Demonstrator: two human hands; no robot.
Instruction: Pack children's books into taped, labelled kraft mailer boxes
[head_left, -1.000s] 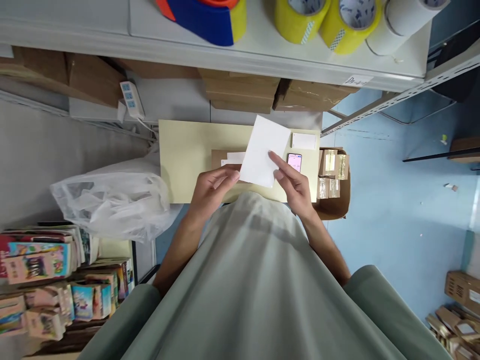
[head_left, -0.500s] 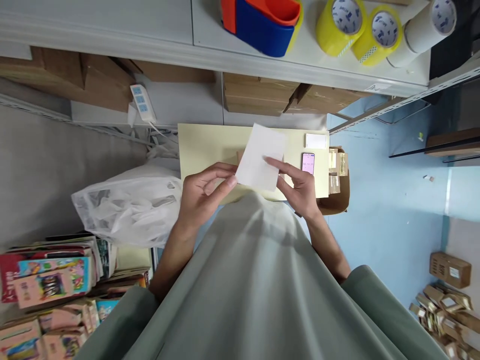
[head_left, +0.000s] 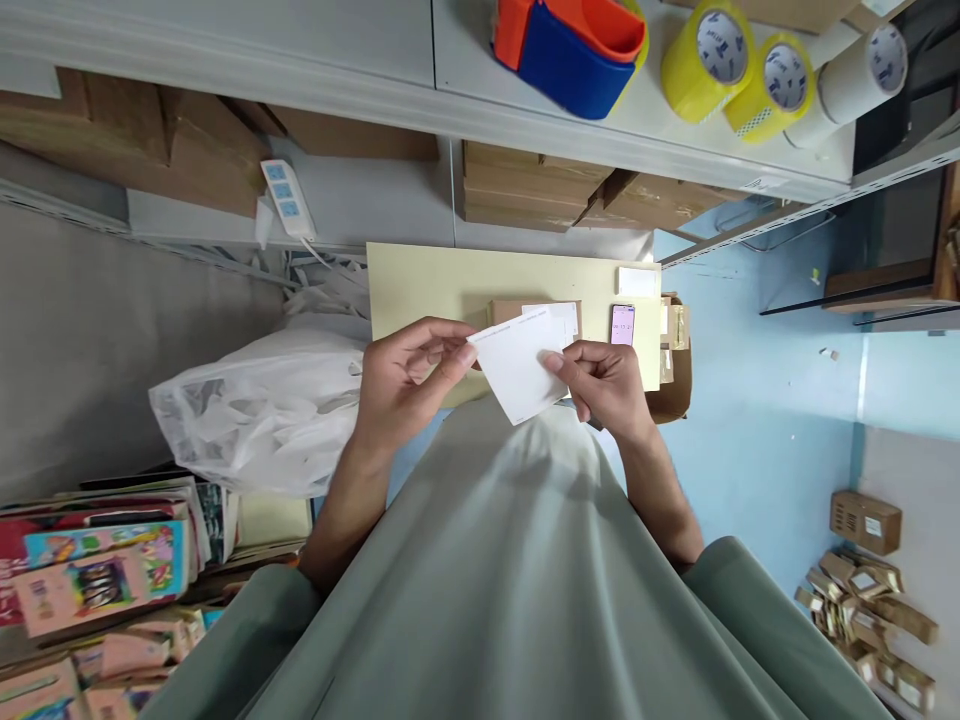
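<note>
A white paper sheet (head_left: pixel 519 368) with tiny print along its upper edge is tilted in the air in front of my body. My left hand (head_left: pixel 420 375) pinches its upper left corner between thumb and fingers. My right hand (head_left: pixel 606 388) grips the sheet's right side, thumb on top and the fingers behind it. Beyond the sheet a small cardboard box (head_left: pixel 506 310) lies on the pale yellow table (head_left: pixel 420 275). A white label shows on the box's right part; the sheet hides the box's near side.
A phone (head_left: pixel 622 325) and a white card stack (head_left: pixel 637 282) lie at the table's right. An open carton (head_left: pixel 679 385) stands beyond that edge. On the shelf above are a tape dispenser (head_left: pixel 577 60) and several tape rolls (head_left: pixel 721 48). A white plastic bag (head_left: pixel 262 405) is at left.
The sheet has turned and come lower, showing its printed edge and uncovering the cardboard box. My right hand has changed its hold, from index finger on the sheet to thumb on top.
</note>
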